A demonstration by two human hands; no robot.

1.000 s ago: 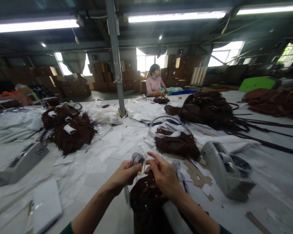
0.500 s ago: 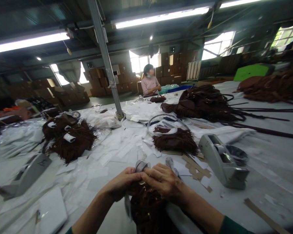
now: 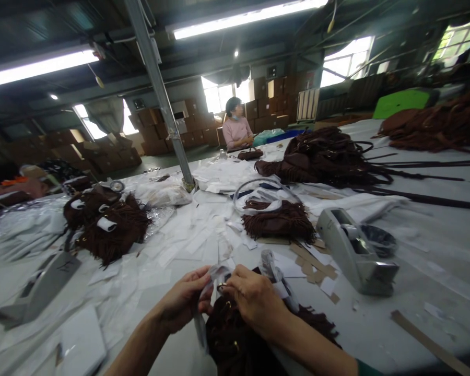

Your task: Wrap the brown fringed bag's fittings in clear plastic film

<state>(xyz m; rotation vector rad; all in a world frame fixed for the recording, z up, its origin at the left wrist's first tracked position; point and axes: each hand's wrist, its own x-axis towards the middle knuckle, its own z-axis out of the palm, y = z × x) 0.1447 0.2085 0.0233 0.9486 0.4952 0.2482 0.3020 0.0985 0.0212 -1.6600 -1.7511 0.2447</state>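
Observation:
A dark brown fringed bag with gold-coloured metal fittings lies close in front of me. Its strap is covered in pale grey wrapping and loops up at the bag's top. My left hand is closed on this wrapped strap, thumb on top. Beside it, my right hand pinches at a small metal ring where strap and bag meet; the fingers partly cover it. Another wrapped length of strap stands up behind my right hand.
Grey tape dispensers stand right and left. Beyond lie a fringed bag, more brown bags, a heap of bags and scattered white paper. A metal post rises behind; a person sits across the table.
My hands have drawn slightly apart, baring the metal ring between them. The left hand has shifted a little left with the strap. More fringe shows right of my right hand.

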